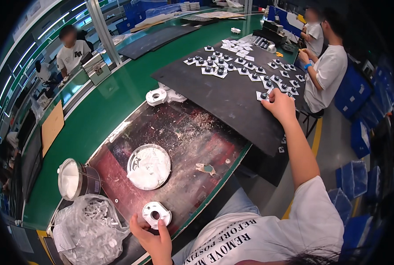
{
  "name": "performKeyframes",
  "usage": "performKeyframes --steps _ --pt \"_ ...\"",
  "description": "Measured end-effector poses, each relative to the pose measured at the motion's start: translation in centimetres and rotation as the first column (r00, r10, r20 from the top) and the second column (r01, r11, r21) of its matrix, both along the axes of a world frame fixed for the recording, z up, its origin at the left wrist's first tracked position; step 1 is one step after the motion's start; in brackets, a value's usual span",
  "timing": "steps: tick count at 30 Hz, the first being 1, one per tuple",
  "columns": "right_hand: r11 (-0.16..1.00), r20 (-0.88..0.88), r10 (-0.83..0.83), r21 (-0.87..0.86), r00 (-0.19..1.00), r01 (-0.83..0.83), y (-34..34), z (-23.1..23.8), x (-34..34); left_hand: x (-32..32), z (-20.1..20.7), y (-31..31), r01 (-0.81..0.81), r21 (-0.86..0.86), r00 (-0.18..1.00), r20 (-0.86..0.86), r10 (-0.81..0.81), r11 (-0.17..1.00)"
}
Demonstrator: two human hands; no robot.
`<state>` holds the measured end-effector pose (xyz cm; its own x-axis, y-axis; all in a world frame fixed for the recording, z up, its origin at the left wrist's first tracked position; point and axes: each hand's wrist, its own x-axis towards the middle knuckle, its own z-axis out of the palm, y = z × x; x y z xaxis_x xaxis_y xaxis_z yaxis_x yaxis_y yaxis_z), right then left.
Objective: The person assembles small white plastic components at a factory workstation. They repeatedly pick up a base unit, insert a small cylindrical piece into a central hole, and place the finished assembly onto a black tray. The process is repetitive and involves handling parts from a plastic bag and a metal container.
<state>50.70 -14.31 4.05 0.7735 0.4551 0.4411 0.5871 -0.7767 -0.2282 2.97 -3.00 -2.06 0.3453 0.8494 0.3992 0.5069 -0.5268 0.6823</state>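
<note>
My left hand (155, 240) grips a white round plastic housing (162, 210) with a dark hole in its middle, low over the near edge of the stained red board. Stretched out to the far right, my right hand (282, 107) pinches a small black round part on a white square piece (262, 95), at the edge of the black mat (232, 106). Several more of these black parts on white squares (221, 68) lie spread over the mat. Between my hands, a round dish of white paste (149, 168) rests on the red board (197, 154).
At the left stand an open tin (75, 179) and a clear bag of small white parts (93, 225). More white housings (164, 96) lie by the mat's left corner. A co-worker (327, 66) sits close on the right; blue crates (360, 137) stand on the floor.
</note>
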Motion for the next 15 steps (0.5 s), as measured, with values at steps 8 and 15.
performKeyframes --steps 8,15 --pt "0.963 0.045 -0.164 -0.207 0.985 0.17 2.2 1.4 -0.5 -0.1 -0.2 0.1 -0.01 0.0 1.0 0.008 0.01 1.0" --pt "0.998 -0.146 -0.044 -0.06 0.988 0.035 1.3 2.3 -0.6 0.1 -0.1 0.0 0.005 -0.028 0.997 0.083 -0.002 1.0"
